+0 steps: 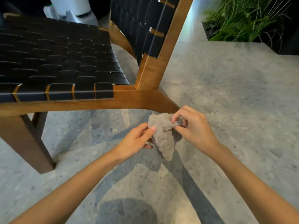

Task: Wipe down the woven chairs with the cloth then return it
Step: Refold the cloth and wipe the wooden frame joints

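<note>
While pinching the cloth (pixel 163 136) in curled fingers (pixel 177 116) of left hand (pixel 137 138) and right hand (pixel 194 126), fold flat before wiping the woven seat (pixel 56 59) at ten o'clock.

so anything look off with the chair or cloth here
Nothing stands out. The woven chair stands upright, its visible straps intact, and the cloth is simply bunched between the left hand and right hand, not touching it.

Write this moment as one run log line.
left hand: grips cloth | right hand: pinches cloth | cloth: bunched, in front of woven chair
</note>
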Demonstrator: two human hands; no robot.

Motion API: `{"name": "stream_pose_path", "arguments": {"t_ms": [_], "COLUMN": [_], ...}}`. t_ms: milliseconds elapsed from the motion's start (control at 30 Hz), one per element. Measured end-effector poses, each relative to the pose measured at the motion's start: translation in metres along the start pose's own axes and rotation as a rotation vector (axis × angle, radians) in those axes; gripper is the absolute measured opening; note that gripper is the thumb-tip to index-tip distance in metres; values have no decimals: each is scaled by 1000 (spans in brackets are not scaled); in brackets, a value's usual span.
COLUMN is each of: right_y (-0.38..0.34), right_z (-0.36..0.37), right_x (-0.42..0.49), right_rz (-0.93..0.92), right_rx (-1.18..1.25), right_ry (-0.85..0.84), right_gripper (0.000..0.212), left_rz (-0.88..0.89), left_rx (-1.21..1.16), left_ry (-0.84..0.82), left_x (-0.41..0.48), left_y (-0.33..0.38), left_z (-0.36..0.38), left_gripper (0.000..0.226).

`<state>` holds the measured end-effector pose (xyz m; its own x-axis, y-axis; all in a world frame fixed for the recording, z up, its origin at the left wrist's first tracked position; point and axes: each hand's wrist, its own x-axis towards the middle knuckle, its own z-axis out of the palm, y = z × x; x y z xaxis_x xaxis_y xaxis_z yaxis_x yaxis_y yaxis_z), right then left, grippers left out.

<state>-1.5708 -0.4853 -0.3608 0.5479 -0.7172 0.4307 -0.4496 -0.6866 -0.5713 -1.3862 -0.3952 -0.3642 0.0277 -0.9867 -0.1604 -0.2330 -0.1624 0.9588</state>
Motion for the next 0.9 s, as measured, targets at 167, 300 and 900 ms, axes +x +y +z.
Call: {"name": "stream_pose_path", "arguments": {"t_ms": [167,300,900], "right_y": [0,-1,-9], "right_z": [-11,-11,6], "right_x": [0,0,-3], "right_rz": [-52,-76,156], "right_rx": [12,38,119], "right_ry": [0,42,83], "right_gripper": [28,26,23], "left_rz": [62,141,-45], "left_rx": [0,96,-55], "left_ry": [-88,-84,129], "left_x": [4,6,8], "left_y": [-2,-7,8], "left_z": [-9,-4,-5], "left_gripper": [48,51,24]}}
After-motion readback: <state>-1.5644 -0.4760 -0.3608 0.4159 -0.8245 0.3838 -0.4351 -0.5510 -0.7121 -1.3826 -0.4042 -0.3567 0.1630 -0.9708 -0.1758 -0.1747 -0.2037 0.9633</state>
